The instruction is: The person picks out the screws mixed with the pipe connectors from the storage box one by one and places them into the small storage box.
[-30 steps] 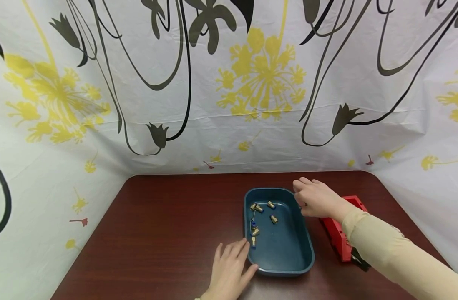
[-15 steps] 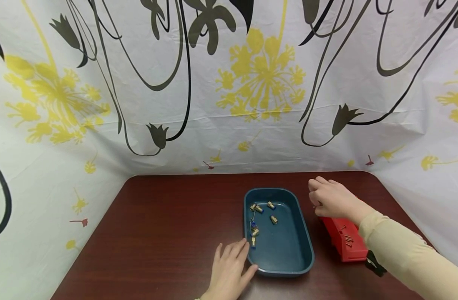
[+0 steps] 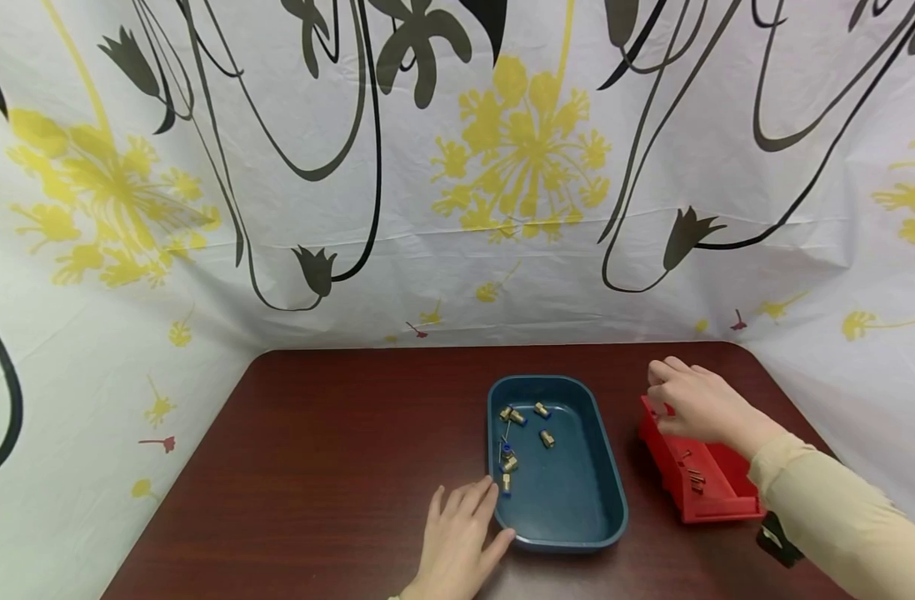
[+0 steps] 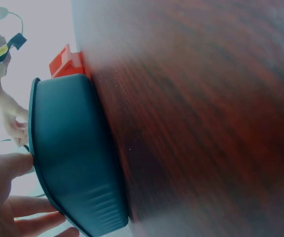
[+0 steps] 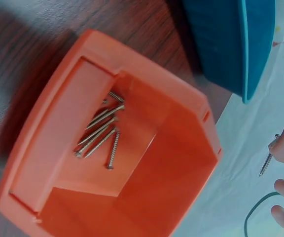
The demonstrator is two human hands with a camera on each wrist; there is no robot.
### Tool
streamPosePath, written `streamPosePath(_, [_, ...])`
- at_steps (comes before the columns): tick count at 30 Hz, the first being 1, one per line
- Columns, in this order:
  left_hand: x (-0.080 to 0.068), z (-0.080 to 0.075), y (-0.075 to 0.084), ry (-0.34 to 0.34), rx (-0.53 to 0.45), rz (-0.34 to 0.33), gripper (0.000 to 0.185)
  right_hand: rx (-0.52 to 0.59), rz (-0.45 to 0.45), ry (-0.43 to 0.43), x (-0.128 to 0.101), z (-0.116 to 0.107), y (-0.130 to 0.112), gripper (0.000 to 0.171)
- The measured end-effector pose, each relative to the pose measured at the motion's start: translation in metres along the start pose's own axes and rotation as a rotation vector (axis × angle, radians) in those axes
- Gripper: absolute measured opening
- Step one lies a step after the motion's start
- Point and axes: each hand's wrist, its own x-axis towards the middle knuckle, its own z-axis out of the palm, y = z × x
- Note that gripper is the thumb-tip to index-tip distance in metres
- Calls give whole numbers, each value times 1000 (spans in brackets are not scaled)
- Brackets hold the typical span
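My right hand is raised over the far part of a red plastic bin. In the right wrist view its thumb and finger pinch a threaded screw. Several more screws lie inside the bin. My left hand rests at the near left corner of a dark blue-green tray, fingers stretched out. Seen from the left wrist, the thumb and fingertips touch the tray's rim. Small brass fittings with blue collars lie mostly along the tray's left side, with a thin screw among them.
Tray and bin stand side by side, a narrow gap between them, on a dark reddish-brown table. A white cloth with printed flowers hangs behind the table and at its sides.
My right hand has moved right, from the tray's right edge to above the red bin, uncovering more of the bin. The left hand and the tray have stayed in place.
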Motion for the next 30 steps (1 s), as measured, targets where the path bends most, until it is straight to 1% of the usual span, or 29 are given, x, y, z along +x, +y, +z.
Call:
streamPosePath(6, [0,0,0,-4,-4,-2,53,-1,28,-5,-11,2,6,33])
streamPosePath(16, [0,1,-1,-8,-2,1,53,8,71,-42,-25,4,10,33])
streamPosePath(24, [0,1,-1,-22,-11,-6,53,14,80,-41,-36,14,14,33])
streamPosePath(30, [0,1,-1,-20,-8,-5,53,27,105,-91,-40,22,14,32])
